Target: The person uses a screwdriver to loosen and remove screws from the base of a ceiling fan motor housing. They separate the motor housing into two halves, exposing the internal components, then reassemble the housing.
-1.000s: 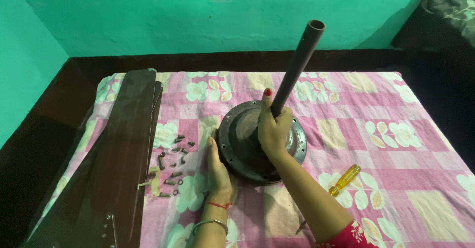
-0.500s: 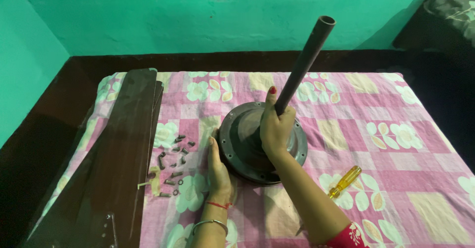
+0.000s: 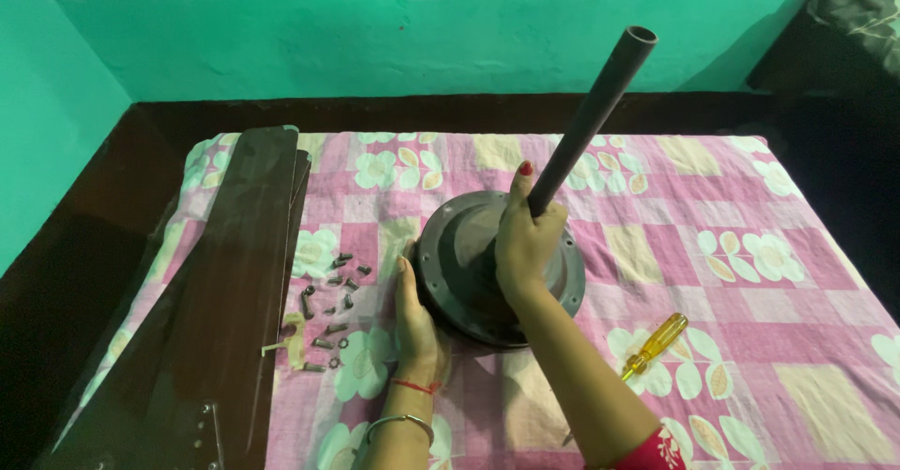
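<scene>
Right hand [image 3: 527, 245] grips the dark grey metal rod [image 3: 586, 119] near its base, fingers wrapped tight; rod tilts up and away from the round dark metal fan motor housing [image 3: 469, 264]. Left hand [image 3: 412, 315] lies open, palm pressed vs. the housing's left rim. Housing sits mid pink floral checked cloth [image 3: 750, 339]. Left of housing: loose small screws [image 3: 330, 306], then long dark brown fan blades [image 3: 225, 292]. Right of housing: yellow-handled screwdriver [image 3: 656, 343].
</scene>
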